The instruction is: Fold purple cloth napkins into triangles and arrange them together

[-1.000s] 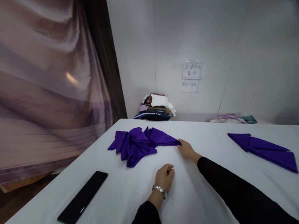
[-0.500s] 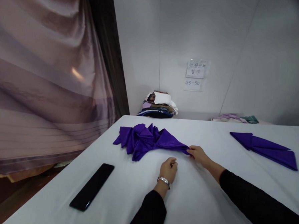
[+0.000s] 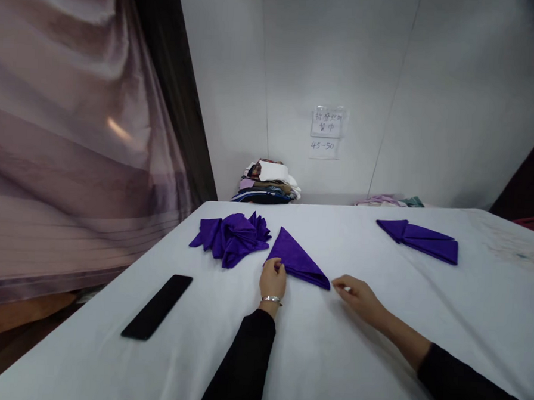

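A purple cloth napkin [image 3: 297,256], folded into a triangle, lies on the white-covered table. My left hand [image 3: 273,279], with a silver bracelet at the wrist, has its fingers closed on the napkin's near left corner. My right hand [image 3: 358,297] is just off the napkin's right corner, its thumb and forefinger slightly apart with nothing visible between them. To the left is a crumpled heap of purple napkins [image 3: 233,237]. Farther right lie folded purple napkins [image 3: 426,241], narrowing to a point at the left.
A black phone [image 3: 157,307] lies on the white tablecloth [image 3: 330,358] at the left. Behind the table's far edge are a stack of folded clothes [image 3: 268,182] and some cloth [image 3: 383,200]. Handwritten paper [image 3: 326,131] hangs on the wall. A pinkish curtain [image 3: 72,154] drapes at the left.
One napkin has come away from the heap and now lies as a triangle to its right. My left hand has taken hold of its corner; my right hand has let go. The view has shifted right.
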### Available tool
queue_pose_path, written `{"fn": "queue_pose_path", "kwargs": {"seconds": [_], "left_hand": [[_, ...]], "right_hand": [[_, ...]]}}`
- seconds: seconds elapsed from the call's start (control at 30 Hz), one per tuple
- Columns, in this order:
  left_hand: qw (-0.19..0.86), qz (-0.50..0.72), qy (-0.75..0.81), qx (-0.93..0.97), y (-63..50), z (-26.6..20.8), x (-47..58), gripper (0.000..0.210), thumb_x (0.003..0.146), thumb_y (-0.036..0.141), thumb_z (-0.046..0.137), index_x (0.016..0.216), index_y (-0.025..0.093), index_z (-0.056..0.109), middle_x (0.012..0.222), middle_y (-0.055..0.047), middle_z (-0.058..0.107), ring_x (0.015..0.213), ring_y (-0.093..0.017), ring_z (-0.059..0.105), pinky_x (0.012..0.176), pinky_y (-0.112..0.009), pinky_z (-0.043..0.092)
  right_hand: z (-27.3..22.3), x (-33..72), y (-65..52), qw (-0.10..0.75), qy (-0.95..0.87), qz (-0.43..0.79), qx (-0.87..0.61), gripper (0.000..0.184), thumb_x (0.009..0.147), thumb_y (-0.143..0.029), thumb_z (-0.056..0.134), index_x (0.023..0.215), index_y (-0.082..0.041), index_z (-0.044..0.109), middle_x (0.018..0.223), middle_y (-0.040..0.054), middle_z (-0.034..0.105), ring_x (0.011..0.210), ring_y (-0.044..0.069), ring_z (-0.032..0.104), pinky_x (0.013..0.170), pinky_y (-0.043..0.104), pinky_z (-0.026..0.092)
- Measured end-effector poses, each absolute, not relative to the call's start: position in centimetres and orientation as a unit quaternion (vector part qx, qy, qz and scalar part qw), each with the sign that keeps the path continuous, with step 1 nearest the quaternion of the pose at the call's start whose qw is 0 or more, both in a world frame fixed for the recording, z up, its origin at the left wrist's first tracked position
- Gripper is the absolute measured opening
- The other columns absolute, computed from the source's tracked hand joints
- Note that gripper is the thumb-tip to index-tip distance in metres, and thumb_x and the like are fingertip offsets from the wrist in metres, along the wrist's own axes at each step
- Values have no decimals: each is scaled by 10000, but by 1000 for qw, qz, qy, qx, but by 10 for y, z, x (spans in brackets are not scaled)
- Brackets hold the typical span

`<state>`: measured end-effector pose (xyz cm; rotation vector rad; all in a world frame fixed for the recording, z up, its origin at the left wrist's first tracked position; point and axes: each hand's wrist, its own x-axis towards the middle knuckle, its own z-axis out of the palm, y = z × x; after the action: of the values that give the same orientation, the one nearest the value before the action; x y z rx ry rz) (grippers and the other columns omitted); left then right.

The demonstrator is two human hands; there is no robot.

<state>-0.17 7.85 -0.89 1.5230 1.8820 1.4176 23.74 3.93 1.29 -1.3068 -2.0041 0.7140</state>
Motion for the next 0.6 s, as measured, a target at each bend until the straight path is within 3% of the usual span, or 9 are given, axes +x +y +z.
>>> {"fn": "queue_pose_path", "kwargs": {"seconds": [0.17, 0.27, 0.37, 0.6], "left_hand": [[119, 504, 691, 504, 72, -11, -18, 195, 759, 169, 453, 912, 176, 574, 867, -34, 588, 756, -142, 568, 735, -278, 456], [106, 498, 706, 492, 66, -12, -26, 190, 757, 180, 457, 907, 172, 574, 872, -38, 599, 705, -132, 572, 703, -270, 464], [96, 488, 717, 489, 63, -13, -29, 187, 759, 187, 461, 908, 172, 572, 892, -43, 603, 722, -132, 581, 701, -267, 468], [71, 421, 726, 539, 66, -12, -26, 239, 763, 185, 483, 983, 147, 567, 1025, -84, 567, 909, -164, 554, 832, -285, 434]], "right_hand": [[14, 195, 72, 271, -829, 130, -471, 270, 808, -245, 460, 1040, -228, 597, 1084, 51, 598, 1011, 200, 523, 875, 319, 402], [8, 184, 86, 215, -833, 87, -502, 235, 806, -193, 454, 957, -213, 634, 1019, 72, 607, 992, 208, 520, 840, 307, 407], [0, 186, 87, 224, -832, 119, -494, 209, 808, -173, 438, 804, -211, 643, 882, 53, 620, 878, 186, 548, 765, 276, 416], [-13, 204, 58, 312, -784, 277, -460, 235, 849, -314, 403, 695, -212, 548, 638, -25, 569, 612, 144, 513, 579, 249, 388]]}}
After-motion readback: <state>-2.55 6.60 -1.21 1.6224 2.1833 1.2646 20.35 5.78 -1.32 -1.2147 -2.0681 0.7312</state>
